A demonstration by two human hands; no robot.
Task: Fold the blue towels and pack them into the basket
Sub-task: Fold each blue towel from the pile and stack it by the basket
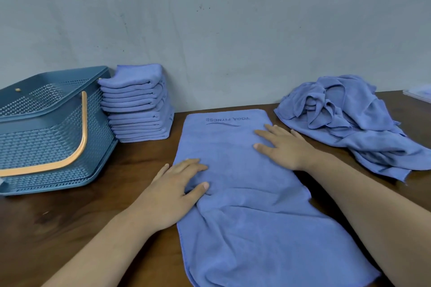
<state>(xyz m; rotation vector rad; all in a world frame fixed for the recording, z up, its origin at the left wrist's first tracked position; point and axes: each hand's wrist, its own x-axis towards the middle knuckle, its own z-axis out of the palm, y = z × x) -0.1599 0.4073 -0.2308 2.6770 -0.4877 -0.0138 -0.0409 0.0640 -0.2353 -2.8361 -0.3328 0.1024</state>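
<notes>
I saw my left hand (pixel 172 191) and right hand (pixel 284 147) lying flat, fingers straight, on the blue towel (pixel 245 212) spread across the bench (pixel 70 228). The folded stack (pixel 137 109) stood beside the basket (pixel 46 128), and the crumpled pile (pixel 349 119) lay far right.

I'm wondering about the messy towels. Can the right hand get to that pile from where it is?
Probably yes. The right hand lies flat on the spread towel, and the messy pile sits just beside it on the table, with nothing between them.
</notes>
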